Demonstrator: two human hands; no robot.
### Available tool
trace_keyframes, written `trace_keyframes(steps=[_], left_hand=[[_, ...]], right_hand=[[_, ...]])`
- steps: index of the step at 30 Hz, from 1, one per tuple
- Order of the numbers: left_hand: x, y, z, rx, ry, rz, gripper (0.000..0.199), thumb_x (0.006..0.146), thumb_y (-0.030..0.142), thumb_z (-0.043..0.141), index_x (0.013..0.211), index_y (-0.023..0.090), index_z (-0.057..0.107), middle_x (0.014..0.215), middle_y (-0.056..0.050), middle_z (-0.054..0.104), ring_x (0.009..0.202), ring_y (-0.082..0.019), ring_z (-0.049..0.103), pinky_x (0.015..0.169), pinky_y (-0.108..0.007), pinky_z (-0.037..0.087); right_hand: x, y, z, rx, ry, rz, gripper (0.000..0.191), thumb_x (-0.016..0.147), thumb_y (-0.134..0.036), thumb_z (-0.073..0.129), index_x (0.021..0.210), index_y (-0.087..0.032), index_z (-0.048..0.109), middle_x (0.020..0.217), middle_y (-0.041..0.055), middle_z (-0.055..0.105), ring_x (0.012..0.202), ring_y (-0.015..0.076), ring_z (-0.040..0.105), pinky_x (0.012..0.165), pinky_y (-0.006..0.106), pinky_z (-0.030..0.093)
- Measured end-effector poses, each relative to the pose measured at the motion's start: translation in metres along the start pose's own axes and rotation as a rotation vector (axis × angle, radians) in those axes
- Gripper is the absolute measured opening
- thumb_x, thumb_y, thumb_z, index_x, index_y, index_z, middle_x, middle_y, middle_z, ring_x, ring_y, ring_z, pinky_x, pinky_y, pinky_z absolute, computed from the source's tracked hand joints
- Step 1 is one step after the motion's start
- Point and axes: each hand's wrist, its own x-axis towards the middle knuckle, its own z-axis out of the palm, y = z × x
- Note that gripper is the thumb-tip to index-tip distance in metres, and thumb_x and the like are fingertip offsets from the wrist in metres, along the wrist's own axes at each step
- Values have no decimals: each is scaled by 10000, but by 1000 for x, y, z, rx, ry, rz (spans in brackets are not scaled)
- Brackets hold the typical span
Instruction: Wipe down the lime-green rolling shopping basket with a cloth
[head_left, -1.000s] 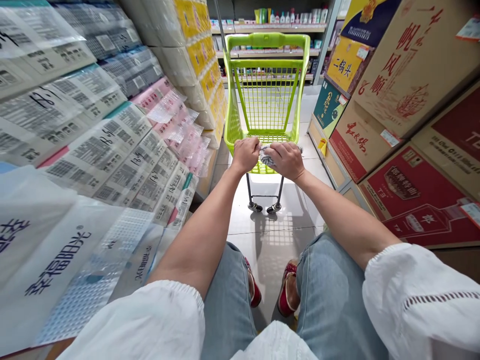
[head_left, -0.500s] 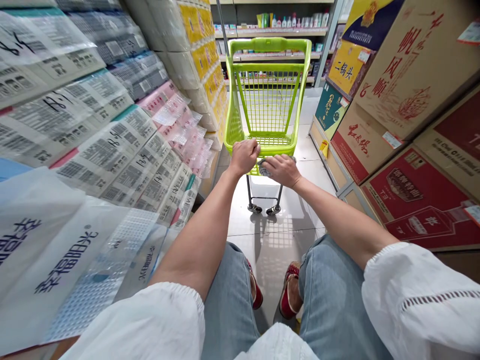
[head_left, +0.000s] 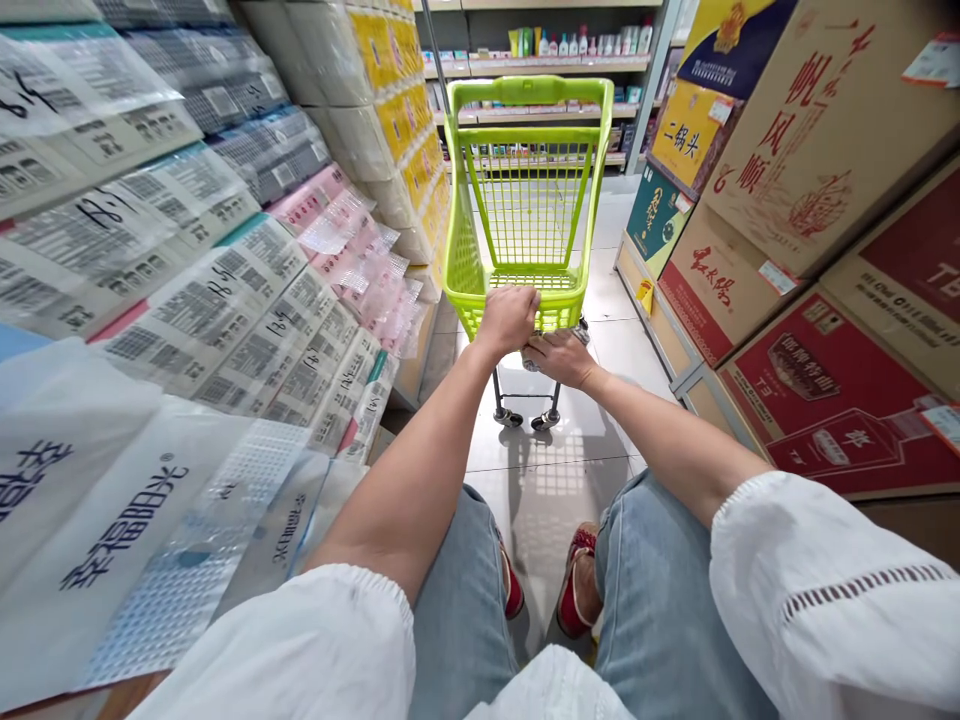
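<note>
A green shopping cart [head_left: 529, 220] stands in front of me on its black wheels, its basket showing nothing inside. My left hand [head_left: 510, 318] is closed over the cart's near lower rim. Just right of it and slightly lower, my right hand [head_left: 561, 358] has its fingers wrapped round a crumpled grey cloth [head_left: 532, 362], against the underside of the basket rim. Part of the cloth is hidden by the fingers.
Stacked packs with handwritten prices [head_left: 172, 220] line the left side. Cartons [head_left: 825, 390] are piled on a low shelf on the right. Shelves of bottles [head_left: 562, 62] stand behind the cart. Tiled floor lies between.
My left hand has moved a little right along the rim. My right hand has shifted slightly lower, its fingers now more tucked under the rim. The view has shifted slightly.
</note>
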Motion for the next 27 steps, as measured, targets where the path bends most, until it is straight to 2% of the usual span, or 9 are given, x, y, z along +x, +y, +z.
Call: trace_keyframes(steps=[2,4,9,11,13,19,22,24,27], left_hand=[[-1,-1,1,-14,9,-13,308,972,320,342,792,222,571,896,-92,674,897,-251,578,788,-383,348],[-1,-2,1,-23,3,-18,302,972,322,347,786,224,563,893,-88,672,900,-246,574,791,-382,343],[0,-4,1,-35,2,-15,300,974,308,341,765,225,540,888,-79,672,914,-237,570,802,-377,332],[0,-4,2,-32,13,-14,327,984,326,323,755,224,533,886,-78,672,913,-233,571,805,-375,329],[0,-4,2,-24,18,-10,340,989,351,321,758,223,534,884,-76,673,911,-232,572,804,-374,329],[-3,-1,0,-15,22,-12,347,993,378,314,800,227,559,918,-81,686,934,-235,577,814,-373,333],[-3,-1,0,-9,34,-21,335,990,382,325,813,231,567,924,-79,694,941,-238,581,818,-376,333],[-3,-1,0,-10,42,-29,328,985,389,337,813,233,569,923,-73,699,934,-238,584,814,-378,333],[-4,-2,-1,-28,49,-46,339,982,403,341,797,232,569,915,-64,704,913,-232,589,809,-379,335]], right_hand=[[-5,2,3,2,-45,-30,289,981,-200,390,1076,-203,662,1065,66,680,894,187,536,726,353,286],[-3,8,-5,-9,-34,-16,284,981,-213,393,1078,-197,659,1053,71,678,898,192,534,731,353,289],[14,30,-51,-60,176,116,293,991,-316,398,1137,-214,631,1136,84,653,958,217,519,802,370,299],[16,34,-61,-66,215,164,298,986,-332,407,1163,-221,620,1168,85,643,990,227,511,822,377,300],[12,32,-58,-51,194,178,291,979,-330,418,1152,-225,627,1169,82,643,980,227,510,815,375,301],[-7,19,-17,32,20,115,267,931,-273,488,1139,-222,647,1129,76,660,935,211,529,775,356,310],[-9,20,-18,40,-4,97,286,878,-276,553,1143,-214,643,1118,77,662,932,216,541,786,351,332],[-7,25,-32,61,46,113,290,857,-324,578,1114,-209,649,1103,79,661,934,221,549,807,350,360],[0,38,-62,117,264,275,325,862,-401,565,1104,-198,644,1131,103,636,1024,251,548,878,370,401]])
